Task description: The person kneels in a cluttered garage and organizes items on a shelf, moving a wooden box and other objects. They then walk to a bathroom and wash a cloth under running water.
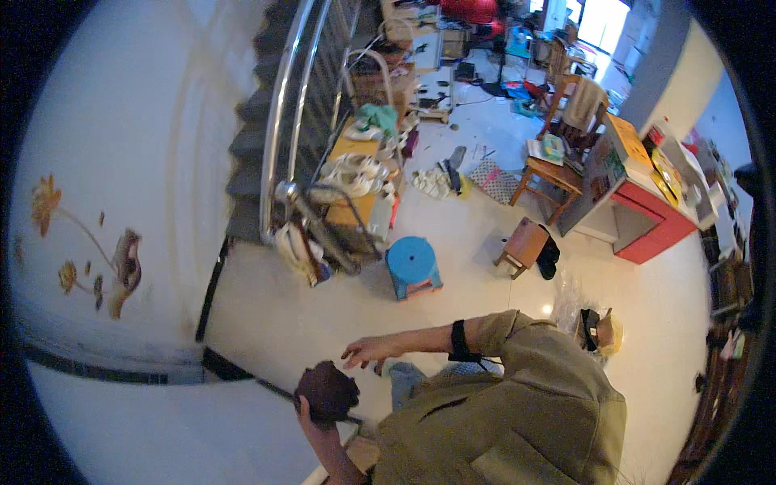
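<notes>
Cloth (326,393), a dark brown bundle, sits low in the picture, bunched in your left hand (311,416), whose fingers curl around its underside. A thin dark rod (271,387) runs from the bundle out to the left across the white wall (121,145). Your right hand (370,351) hovers just above and to the right of the cloth, apart from it, fingers spread and holding nothing. A black band (459,341) wraps that forearm. Further off on the floor (275,315) stand a blue stool (412,267) and a small wooden stool (524,245), well apart from both hands.
</notes>
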Motion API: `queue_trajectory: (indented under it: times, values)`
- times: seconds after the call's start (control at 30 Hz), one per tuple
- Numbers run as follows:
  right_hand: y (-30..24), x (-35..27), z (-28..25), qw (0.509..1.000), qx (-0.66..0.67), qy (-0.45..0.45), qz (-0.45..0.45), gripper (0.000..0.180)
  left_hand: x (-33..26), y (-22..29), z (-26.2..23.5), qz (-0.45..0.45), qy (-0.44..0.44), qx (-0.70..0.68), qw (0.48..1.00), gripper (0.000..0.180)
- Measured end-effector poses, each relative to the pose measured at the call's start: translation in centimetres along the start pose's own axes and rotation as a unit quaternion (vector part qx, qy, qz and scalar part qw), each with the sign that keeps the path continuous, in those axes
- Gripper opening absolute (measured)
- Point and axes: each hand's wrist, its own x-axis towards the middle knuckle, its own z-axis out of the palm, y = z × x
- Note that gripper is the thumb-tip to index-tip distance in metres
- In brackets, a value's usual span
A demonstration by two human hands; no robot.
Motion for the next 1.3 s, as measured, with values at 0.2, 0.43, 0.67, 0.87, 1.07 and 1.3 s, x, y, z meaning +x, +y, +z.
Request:
queue_trajectory:
  times: [0.2, 0.43, 0.67, 0.87, 1.07, 1.3]
  values:
    - [-7.3, 9.8, 1.2, 0.996, 0.035, -0.088, 0.007, 0.079, 7.0, 8.5, -4.1, -0.009, 0.101, -0.003, 0.995, 0.048]
    - [-14.3, 20.7, 0.4, 0.994, 0.032, -0.104, 0.033, 0.056, 13.9, 13.0, -12.5, 0.013, 0.201, -0.057, 0.978, 0.042]
    - [-23.8, 36.5, -2.5, 0.989, -0.025, -0.139, 0.038, 0.049, 25.0, 18.8, -19.7, 0.049, 0.231, -0.086, 0.968, 0.049]
    - [-32.6, 51.5, -5.2, 0.976, -0.111, -0.187, -0.009, 0.043, 33.2, 23.4, -24.9, 0.074, 0.321, -0.127, 0.936, 0.049]
    - [-40.5, 64.4, -1.8, 0.945, -0.174, -0.271, -0.062, 0.034, 38.4, 27.7, -27.7, 0.127, 0.418, -0.138, 0.889, 0.049]
    - [-44.3, 76.2, 4.2, 0.905, -0.153, -0.385, -0.099, 0.031, 44.6, 29.9, -32.0, 0.128, 0.484, -0.14, 0.854, 0.053]
